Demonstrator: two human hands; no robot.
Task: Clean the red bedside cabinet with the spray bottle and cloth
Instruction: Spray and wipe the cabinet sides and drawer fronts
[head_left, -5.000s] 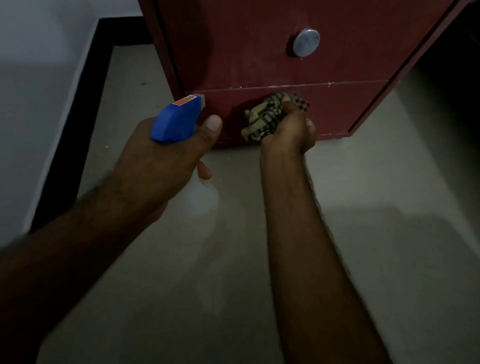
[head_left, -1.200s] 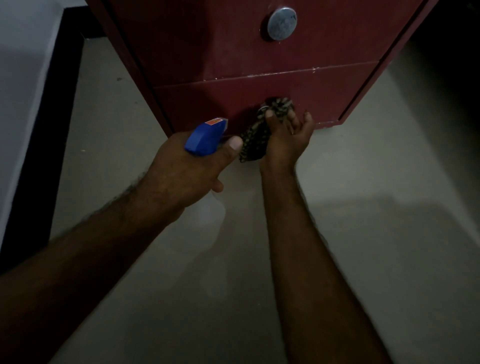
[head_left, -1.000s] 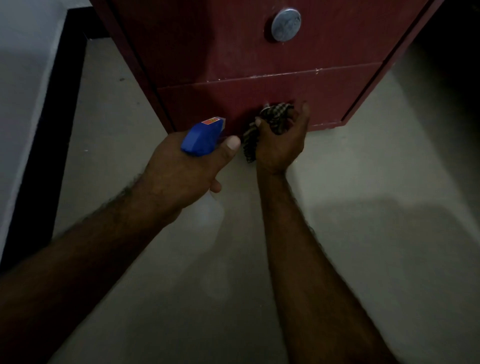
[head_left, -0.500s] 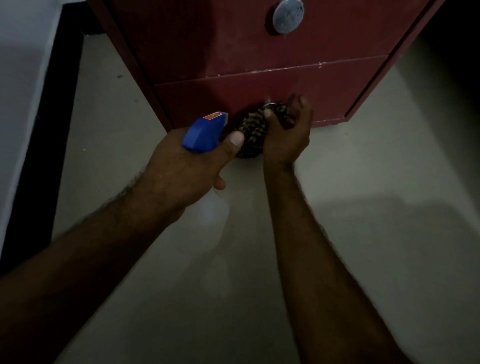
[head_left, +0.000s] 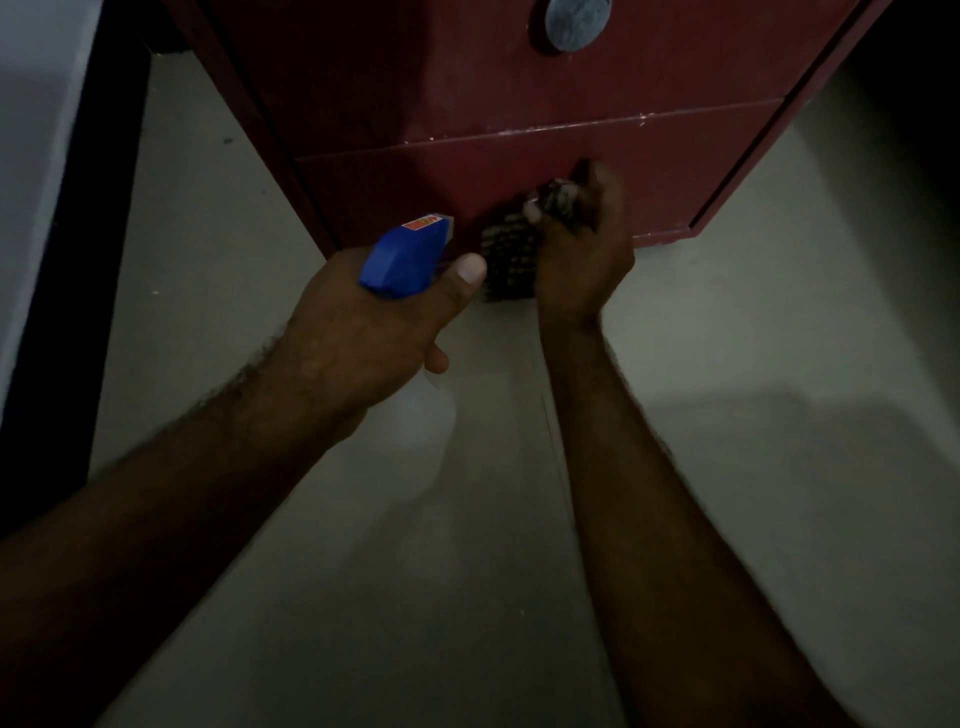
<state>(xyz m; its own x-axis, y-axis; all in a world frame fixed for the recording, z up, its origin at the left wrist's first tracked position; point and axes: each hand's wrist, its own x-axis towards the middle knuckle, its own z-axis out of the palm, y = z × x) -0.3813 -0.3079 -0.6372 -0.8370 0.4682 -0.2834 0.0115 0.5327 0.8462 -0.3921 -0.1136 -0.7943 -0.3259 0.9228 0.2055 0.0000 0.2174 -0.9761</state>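
The red bedside cabinet (head_left: 519, 93) fills the top of the view, with a round silver knob (head_left: 577, 22) on its upper front. My right hand (head_left: 582, 260) grips a bunched checked cloth (head_left: 511, 257) against the low panel near the cabinet's bottom edge. My left hand (head_left: 363, 332) holds the spray bottle by its neck. The bottle's blue trigger head (head_left: 408, 254) points toward the cabinet, and its pale body (head_left: 428, 415) hangs below my palm.
Pale tiled floor (head_left: 753, 364) spreads around the cabinet. A black skirting strip (head_left: 78, 286) and a white wall (head_left: 31, 130) run along the left. Dark space lies to the right of the cabinet.
My right hand has kept working the cloth over the low panel, shifting slightly and bunching it tighter. My left hand with the bottle has stayed about where it was.
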